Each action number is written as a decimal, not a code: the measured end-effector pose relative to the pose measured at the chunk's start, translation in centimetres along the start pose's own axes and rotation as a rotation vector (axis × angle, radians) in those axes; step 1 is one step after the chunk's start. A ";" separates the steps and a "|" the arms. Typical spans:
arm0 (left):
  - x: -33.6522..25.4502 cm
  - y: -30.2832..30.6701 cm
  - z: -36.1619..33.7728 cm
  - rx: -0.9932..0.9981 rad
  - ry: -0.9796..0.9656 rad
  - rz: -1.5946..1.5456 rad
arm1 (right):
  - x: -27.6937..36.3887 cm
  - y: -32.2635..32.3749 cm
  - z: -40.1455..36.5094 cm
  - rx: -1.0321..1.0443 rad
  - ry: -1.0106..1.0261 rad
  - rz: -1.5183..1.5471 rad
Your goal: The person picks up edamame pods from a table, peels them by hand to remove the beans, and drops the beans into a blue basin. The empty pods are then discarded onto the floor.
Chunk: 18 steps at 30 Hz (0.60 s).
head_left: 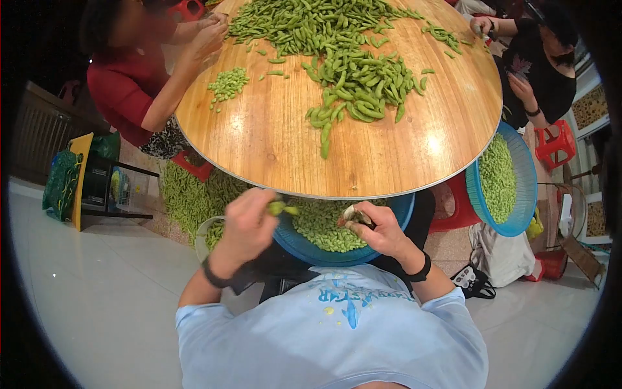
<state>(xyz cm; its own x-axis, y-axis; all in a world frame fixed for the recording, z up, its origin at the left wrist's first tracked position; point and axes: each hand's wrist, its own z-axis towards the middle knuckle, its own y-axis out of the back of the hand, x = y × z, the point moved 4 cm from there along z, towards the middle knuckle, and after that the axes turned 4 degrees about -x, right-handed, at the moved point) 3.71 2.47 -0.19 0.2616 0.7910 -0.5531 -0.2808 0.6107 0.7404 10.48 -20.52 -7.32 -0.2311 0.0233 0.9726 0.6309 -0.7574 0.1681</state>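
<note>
Table (272,136) glossy varnished wood, edge band probably metal. Basin (304,251) smooth blue plastic. Floor (84,292) shiny tile. Shirt (389,343) matt cloth. Pods (356,84) dull-skinned.

Lower centre: left hand (249,223) pinches a green pod (280,208), right hand (381,233) a pale scrap (350,214), over a blue basin (324,258) (bean-filled).

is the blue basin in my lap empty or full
Partly full: a heap of shelled green beans lies in the blue basin, between the left hand, holding a pod, and the right hand.
</note>
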 end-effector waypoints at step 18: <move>2.7 -8.3 10.6 0.252 -0.464 0.177 | -3.1 -2.8 -3.5 -0.141 -0.486 1.064</move>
<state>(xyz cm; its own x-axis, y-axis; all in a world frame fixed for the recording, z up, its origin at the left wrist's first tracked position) 16.53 -0.88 -3.78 0.6258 0.7459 -0.2281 -0.1426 0.3969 0.9067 6.79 -20.76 -11.32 0.6876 -0.4409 0.5769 0.2413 -0.6106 -0.7543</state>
